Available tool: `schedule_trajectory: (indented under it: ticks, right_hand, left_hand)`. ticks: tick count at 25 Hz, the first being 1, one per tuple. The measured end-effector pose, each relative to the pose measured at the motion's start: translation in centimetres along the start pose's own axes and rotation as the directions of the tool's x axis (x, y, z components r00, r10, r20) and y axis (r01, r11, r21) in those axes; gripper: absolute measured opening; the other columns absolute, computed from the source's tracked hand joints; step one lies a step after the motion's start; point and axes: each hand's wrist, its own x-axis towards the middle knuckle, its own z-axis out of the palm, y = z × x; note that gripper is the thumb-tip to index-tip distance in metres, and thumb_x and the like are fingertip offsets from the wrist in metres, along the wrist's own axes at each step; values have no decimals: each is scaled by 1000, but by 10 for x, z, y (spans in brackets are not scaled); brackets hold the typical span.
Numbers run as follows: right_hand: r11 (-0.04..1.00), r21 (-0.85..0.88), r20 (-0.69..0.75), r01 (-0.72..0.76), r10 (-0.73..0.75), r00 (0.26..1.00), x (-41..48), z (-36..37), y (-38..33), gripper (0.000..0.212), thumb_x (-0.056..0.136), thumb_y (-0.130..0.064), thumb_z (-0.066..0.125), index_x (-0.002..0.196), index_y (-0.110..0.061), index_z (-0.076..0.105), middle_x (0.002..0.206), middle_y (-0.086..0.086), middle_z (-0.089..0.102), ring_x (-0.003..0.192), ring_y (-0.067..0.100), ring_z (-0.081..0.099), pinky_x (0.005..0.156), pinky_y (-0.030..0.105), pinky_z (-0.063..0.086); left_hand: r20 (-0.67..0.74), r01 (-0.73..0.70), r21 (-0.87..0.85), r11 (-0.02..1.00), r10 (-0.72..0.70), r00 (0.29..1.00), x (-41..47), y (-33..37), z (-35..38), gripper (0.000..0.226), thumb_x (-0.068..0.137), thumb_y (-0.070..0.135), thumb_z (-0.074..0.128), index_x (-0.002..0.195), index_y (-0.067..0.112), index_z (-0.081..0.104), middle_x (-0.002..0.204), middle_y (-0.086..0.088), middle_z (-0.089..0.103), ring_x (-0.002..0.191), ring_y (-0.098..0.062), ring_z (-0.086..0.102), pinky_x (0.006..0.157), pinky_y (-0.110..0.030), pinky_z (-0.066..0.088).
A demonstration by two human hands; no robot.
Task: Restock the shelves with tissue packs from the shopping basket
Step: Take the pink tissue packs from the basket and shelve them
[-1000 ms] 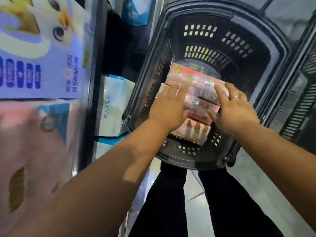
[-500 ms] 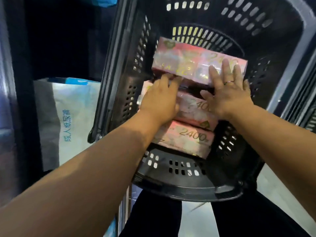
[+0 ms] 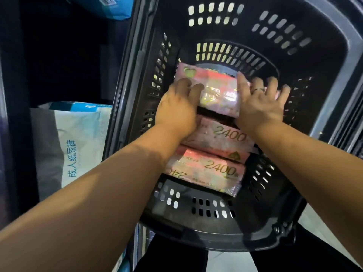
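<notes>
A black plastic shopping basket point(image 3: 212, 238) stands in front of me with three pink tissue packs inside. The farthest pack point(image 3: 218, 89) is raised a little above the others. My left hand point(image 3: 176, 110) grips its left end and my right hand point(image 3: 261, 103), a ring on one finger, grips its right end. The middle pack point(image 3: 224, 138) and the nearest pack point(image 3: 212, 171), both marked 2400, lie flat below my wrists.
At left, a dark shelf bay holds a white-and-blue bagged pack point(image 3: 74, 142) with Chinese print. Another blue-and-white pack point(image 3: 110, 6) sits on the shelf above. A black upright point(image 3: 125, 91) separates shelf and basket. My dark trouser legs point(image 3: 176, 260) and pale floor point(image 3: 229, 261) show below the basket.
My view has dipped closer into the basket. Both hands have moved from the middle pack to the ends of the farthest pack, which has lifted slightly.
</notes>
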Motion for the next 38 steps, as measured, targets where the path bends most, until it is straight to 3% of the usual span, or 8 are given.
schedule_trajectory:
  ticks: [3,7,10,14,21,30,33,38]
  right_hand:
    - [991,136,43,21,-27,999,-2,0,2,100,79,-20,65,150,-30,-5,146,14,25,137,39,20,112,64,16]
    - [942,328,6,75,-81,997,-22,-26,7,102,70,-25,73,148,-32,9,137,10,29,125,34,26,105,57,31]
    - [912,389,-82,128,-104,991,-49,-59,17,100,68,-29,74,149,-30,16,140,10,31,126,34,27,103,55,32]
    - [879,440,-138,181,-133,981,-91,-110,39,102,64,-34,78,149,-31,21,138,8,35,122,31,28,99,48,34]
    - [798,556,-73,233,-233,970,-174,-205,82,115,46,-58,71,149,-26,31,130,4,44,118,29,34,101,34,31]
    - [690,641,-160,336,-308,938,-289,-293,115,92,56,-32,91,137,-21,50,132,7,47,125,26,43,109,30,31]
    - [521,814,-229,258,-121,966,-318,-312,119,85,59,-31,91,133,-18,51,135,7,41,119,12,41,98,4,28]
    - [120,981,-144,154,-90,985,-360,-334,136,104,68,-17,86,148,-31,22,128,-4,50,109,10,57,84,14,50]
  left_hand:
    - [-16,-14,18,1000,14,1000,0,0,2,76,52,13,87,121,3,58,116,-28,55,97,-48,56,72,-46,51]
    - [-37,73,91,993,-70,997,-10,7,-13,86,60,14,83,135,16,40,134,-22,43,115,-41,46,90,-45,45]
    - [41,73,170,983,-81,996,-12,17,-50,100,72,35,79,149,28,15,155,-17,13,141,-37,17,116,-43,18]
    - [92,4,188,982,-21,995,-13,28,-111,105,74,47,76,151,36,6,161,-8,-2,147,-34,-6,119,-47,3]
    - [306,-76,-63,995,92,947,-44,51,-248,106,65,37,84,149,41,19,160,-7,-1,144,-33,16,116,-40,20]
    - [245,11,-356,934,82,966,-143,85,-371,102,49,48,91,139,30,46,118,0,36,112,-18,46,105,-26,34]
    - [216,78,-462,883,27,976,-171,99,-400,91,45,49,91,127,31,56,112,-5,52,109,-17,52,101,-29,41]
    - [245,246,-655,715,-108,964,-229,132,-447,61,62,8,89,111,26,57,95,14,62,82,9,59,75,-10,44]
